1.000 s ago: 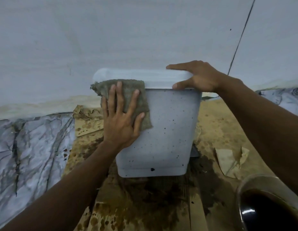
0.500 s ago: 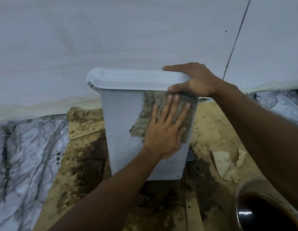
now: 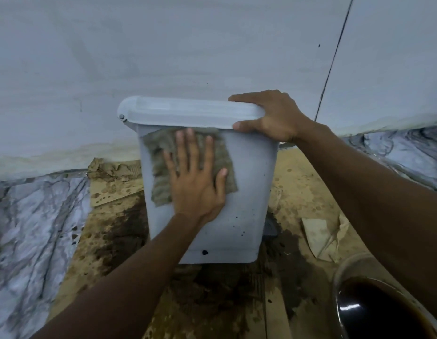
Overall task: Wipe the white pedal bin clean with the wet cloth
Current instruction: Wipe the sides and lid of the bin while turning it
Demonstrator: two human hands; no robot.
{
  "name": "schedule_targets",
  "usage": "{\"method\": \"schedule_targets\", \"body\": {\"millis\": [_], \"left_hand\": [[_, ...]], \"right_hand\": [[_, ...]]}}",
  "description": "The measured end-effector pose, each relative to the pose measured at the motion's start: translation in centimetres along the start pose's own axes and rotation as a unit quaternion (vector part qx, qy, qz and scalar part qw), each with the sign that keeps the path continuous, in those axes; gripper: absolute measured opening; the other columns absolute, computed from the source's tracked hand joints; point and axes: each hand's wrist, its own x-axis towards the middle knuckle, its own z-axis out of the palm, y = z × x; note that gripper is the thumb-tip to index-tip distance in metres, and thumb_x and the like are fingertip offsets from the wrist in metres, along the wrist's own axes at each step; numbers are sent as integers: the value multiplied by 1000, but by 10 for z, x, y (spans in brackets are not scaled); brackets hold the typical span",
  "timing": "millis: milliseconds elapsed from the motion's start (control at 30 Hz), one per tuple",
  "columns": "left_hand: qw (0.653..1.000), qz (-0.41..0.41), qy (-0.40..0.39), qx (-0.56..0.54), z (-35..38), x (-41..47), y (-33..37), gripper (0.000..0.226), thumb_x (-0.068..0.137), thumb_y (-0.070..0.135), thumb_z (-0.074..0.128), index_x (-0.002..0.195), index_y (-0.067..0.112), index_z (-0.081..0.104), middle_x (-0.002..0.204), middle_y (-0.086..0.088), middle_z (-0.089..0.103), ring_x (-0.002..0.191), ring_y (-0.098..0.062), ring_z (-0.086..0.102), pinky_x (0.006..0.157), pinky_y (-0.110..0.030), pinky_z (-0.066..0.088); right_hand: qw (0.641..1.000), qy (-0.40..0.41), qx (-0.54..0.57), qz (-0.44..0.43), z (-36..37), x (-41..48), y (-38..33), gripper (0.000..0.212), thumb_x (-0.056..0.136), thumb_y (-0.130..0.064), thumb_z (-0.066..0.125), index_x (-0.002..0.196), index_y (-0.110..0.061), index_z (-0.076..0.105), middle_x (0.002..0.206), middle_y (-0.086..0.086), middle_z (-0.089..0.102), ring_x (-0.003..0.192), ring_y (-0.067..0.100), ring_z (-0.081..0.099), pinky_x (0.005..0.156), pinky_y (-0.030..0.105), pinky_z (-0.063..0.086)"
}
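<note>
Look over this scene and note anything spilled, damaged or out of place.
The cardboard under the pedal bin is soaked with dark wet stains, and a torn scrap lies loose to its right. Dark specks dot the bin's lower wall.

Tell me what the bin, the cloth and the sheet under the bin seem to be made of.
Bin: probably plastic, white and smooth, with moulded rim and hinge pin.
Cloth: coarse fabric, grey-brown, with a ribbed weave; it looks damp.
Sheet: probably cardboard, tan, torn at the edges, stained dark where wet.
</note>
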Motion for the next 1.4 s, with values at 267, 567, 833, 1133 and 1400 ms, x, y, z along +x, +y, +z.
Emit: {"method": "schedule_targets", "body": {"millis": [267, 567, 833, 1133, 1400], "left_hand": [[958, 279, -61, -7, 9, 0, 56, 64, 106, 43, 34, 161, 17, 16, 168, -13, 6, 156, -28, -1, 124, -52, -6], [977, 209, -39, 31, 5, -39, -40, 71, 99, 50, 46, 159, 23, 21, 167, -12, 4, 156, -27, 0, 124, -51, -3], [977, 209, -42, -13, 16, -19, 48, 66, 104, 46, 38, 161, 21, 16, 166, -12, -5, 154, -29, -10, 122, -55, -9], [886, 436, -154, 32, 37, -116, -34, 75, 100, 44, 47, 161, 22, 9, 169, -8, -5, 155, -24, -9, 122, -45, -14], [992, 123, -30, -1, 10, -32, -19, 67, 102, 52, 35, 160, 24, 17, 166, -12, -6, 154, -31, -7, 122, -56, -7]], "right_hand": [[1000, 9, 7, -9, 2, 0, 5, 84, 57, -78, 54, 133, -44, 58, 142, -13, 58, 129, 17, 52, 108, 40, 39], [1000, 22, 15, -2, 5, -1, 0, 84, 54, -78, 55, 131, -46, 59, 139, -18, 59, 128, 12, 52, 106, 34, 39], [999, 33, 26, -7, 4, -4, 9, 84, 55, -80, 53, 130, -44, 61, 140, -18, 59, 129, 12, 52, 108, 38, 40], [999, 38, 36, -7, 4, -5, 11, 77, 60, -74, 58, 130, -44, 61, 138, -19, 59, 128, 10, 52, 109, 38, 39], [999, 36, 27, 0, 6, -2, 6, 75, 57, -75, 59, 127, -47, 62, 133, -21, 62, 122, 11, 55, 105, 37, 41]]}}
